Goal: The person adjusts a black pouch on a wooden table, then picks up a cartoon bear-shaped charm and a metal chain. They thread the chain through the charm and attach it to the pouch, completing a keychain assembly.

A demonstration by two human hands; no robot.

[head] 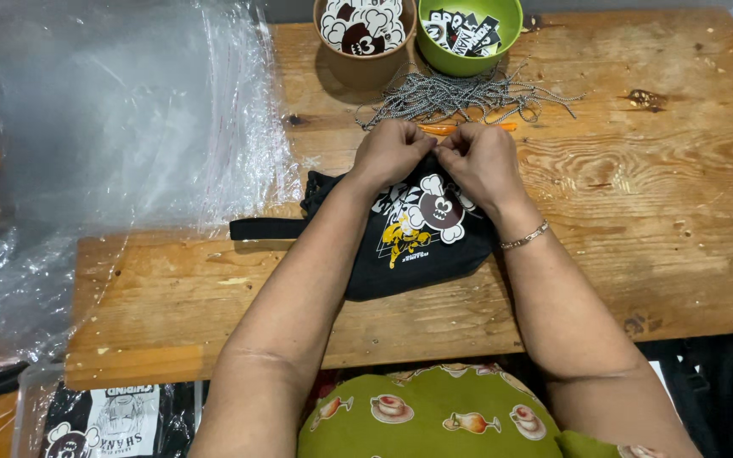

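At the centre of the frame, a black printed pouch (417, 246) lies flat on the wooden table (638, 237), its strap extending toward the left. The left hand (390, 153) and right hand (481, 161) meet at the pouch's upper edge, both closed, fingertips pinching a small part there; what they pinch is hidden. The right wrist carries a thin bracelet (525, 237). Just above the hands lies a tangle of ball chains (460, 95). At top centre stand a brown bowl (365, 64) and a green bowl (468, 55), each holding stickers. Clear plastic bags (112, 127) cover the upper left.
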